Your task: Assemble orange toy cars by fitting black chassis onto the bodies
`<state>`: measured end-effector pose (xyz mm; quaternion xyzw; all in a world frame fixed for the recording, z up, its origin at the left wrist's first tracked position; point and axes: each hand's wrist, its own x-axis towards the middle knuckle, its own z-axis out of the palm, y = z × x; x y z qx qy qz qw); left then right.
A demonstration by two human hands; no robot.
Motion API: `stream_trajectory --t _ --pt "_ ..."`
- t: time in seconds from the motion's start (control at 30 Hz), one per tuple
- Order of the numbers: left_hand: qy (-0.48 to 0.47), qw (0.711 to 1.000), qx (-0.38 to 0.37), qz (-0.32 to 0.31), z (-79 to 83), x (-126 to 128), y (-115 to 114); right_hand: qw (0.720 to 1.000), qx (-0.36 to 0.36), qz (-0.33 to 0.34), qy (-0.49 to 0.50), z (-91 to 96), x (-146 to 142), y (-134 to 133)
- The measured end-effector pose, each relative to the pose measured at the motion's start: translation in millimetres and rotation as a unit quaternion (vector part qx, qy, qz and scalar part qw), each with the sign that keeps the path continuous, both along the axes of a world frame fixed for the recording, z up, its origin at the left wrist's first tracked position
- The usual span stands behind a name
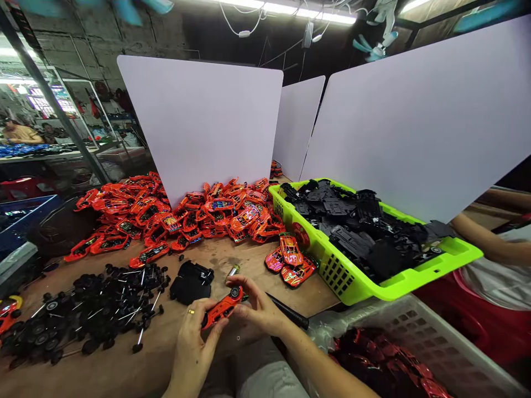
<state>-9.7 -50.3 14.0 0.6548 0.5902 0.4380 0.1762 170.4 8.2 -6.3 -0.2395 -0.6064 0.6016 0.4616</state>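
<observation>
An orange toy car [223, 310] is held between my two hands above the front edge of the table, on its side with a black wheel showing at its right end. My left hand [196, 338] grips the left end, thumb below and fingers behind. Closed on the wheel end is my right hand [259, 308], its thumb and fingers around that corner. Just behind lie a black chassis piece [191, 283] and a small shiny cylinder [233, 271]. A black tapered handle [289, 312] extends from behind my right hand.
Wheel-and-axle sets [89, 309] are heaped at left. Orange car shells [219, 213] pile up at the back, before a white partition [203, 127]. Several shells [291, 260] lie near a green basket [352, 287] of black chassis. Another person's arm [477, 235] shows at right.
</observation>
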Motion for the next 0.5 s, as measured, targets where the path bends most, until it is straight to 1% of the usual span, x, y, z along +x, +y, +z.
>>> stream_trajectory --t 0.03,0.1,0.17,0.23,0.3,0.33,0.4,0.43,0.5 --pt "0.004 1.0 0.006 -0.003 -0.7 2 1 1.0 0.017 -0.001 -0.024 2.8 2 3" --pt "0.007 1.0 0.015 -0.008 -1.9 5 3 0.998 0.023 -0.009 -0.06 5.8 5 6" --pt "0.001 1.0 0.015 -0.012 -3.3 7 6 0.997 0.014 -0.029 -0.068 5.2 5 8" --pt "-0.02 1.0 -0.011 -0.012 -6.4 10 11 0.996 0.01 -0.06 -0.06 1.9 4 7" --pt "-0.086 0.994 -0.065 -0.008 -12.0 16 19 0.993 0.003 -0.109 -0.033 -2.5 3 5" --pt "-0.138 0.986 -0.092 -0.007 -15.6 21 25 0.991 -0.006 -0.134 -0.013 -4.6 3 4" --pt "-0.236 0.964 -0.123 -0.013 -22.8 37 37 0.983 -0.024 -0.177 0.027 -7.4 5 4" --pt "-0.266 0.955 -0.128 -0.023 -25.9 48 43 0.98 -0.029 -0.196 0.034 -7.6 8 5" --pt "-0.278 0.95 -0.127 -0.057 -30.1 72 52 0.971 -0.017 -0.239 0.001 -4.7 19 12"
